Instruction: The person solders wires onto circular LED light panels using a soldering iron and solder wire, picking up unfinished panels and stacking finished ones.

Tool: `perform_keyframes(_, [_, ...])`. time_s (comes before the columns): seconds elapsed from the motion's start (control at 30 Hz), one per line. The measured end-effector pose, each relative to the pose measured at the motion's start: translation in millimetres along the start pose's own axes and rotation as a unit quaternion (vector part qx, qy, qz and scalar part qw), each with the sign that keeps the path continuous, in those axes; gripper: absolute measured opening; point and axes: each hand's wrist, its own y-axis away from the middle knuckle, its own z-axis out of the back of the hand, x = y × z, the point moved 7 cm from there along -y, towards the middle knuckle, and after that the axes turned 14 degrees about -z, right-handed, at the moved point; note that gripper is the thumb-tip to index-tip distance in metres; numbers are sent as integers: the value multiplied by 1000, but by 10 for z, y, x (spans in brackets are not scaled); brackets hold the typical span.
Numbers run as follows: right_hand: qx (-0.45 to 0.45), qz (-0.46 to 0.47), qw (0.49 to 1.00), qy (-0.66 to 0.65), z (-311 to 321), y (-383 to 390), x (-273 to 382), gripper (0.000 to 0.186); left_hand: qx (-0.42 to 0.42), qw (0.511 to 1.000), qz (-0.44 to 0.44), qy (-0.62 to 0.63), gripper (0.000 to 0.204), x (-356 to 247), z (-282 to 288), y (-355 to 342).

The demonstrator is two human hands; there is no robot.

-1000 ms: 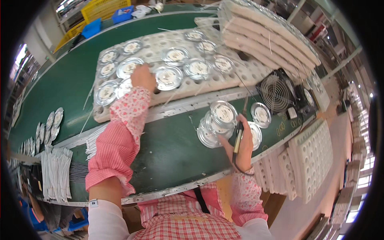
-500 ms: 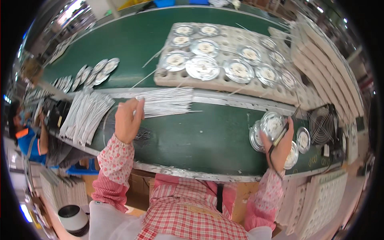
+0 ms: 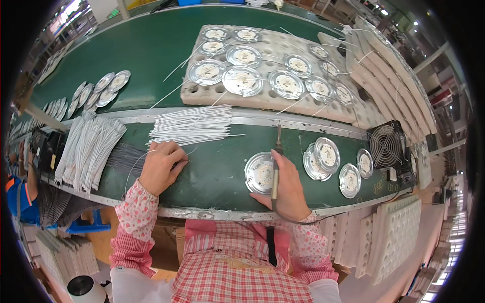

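Note:
My right hand (image 3: pixel 289 189) is closed around a pen-shaped soldering iron (image 3: pixel 276 177), its tip pointing away from me. Beside its thumb a round silver disc with a pale board (image 3: pixel 259 174) lies on the green bench; whether the thumb touches it is hard to tell. On the left, my left hand (image 3: pixel 162 166) has its fingers pinched together on a thin wire (image 3: pixel 134 169), which loops down past the wrist. Just beyond those fingers lies a bundle of white wires (image 3: pixel 194 123). A bundle of dark wires (image 3: pixel 126 157) sits left of this hand.
Several wired discs (image 3: pixel 242 80) rest on a pale perforated board (image 3: pixel 192 95) behind a metal rail. Loose discs (image 3: pixel 327 155) and a fan (image 3: pixel 386 145) are at right. White wires (image 3: pixel 88 151) and stacked discs (image 3: pixel 106 88) are at left. A person (image 3: pixel 22 194) sits far left.
My right hand has brought a disc leftward from the group at right, and it now lies mid-bench. The soldering iron came along. My left hand remains near the white wires. The view has shifted slightly.

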Motion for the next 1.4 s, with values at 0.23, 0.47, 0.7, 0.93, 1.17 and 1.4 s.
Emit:
perform_keyframes(0.23, [-62,2,993,-97,204,51,17,103,-78,988,-5,130,10,-197,-84,-303])
perform_keyframes(0.47, [-24,-41,975,-217,98,23,-116,107,-80,932,65,346,13,-482,-410,-612])
perform_keyframes(0.7, [85,-154,793,-583,-65,10,-123,111,-98,877,100,460,12,-898,-458,-830])
perform_keyframes(0.93, [91,-144,789,-591,-92,109,-131,114,-93,889,85,441,14,-999,-390,-804])
perform_keyframes(1.17, [-40,-6,959,-282,179,159,126,110,-78,911,63,401,14,-1024,-322,-719])
perform_keyframes(1.4, [-81,15,975,-206,168,144,164,110,-62,883,133,445,15,-939,-488,-637])
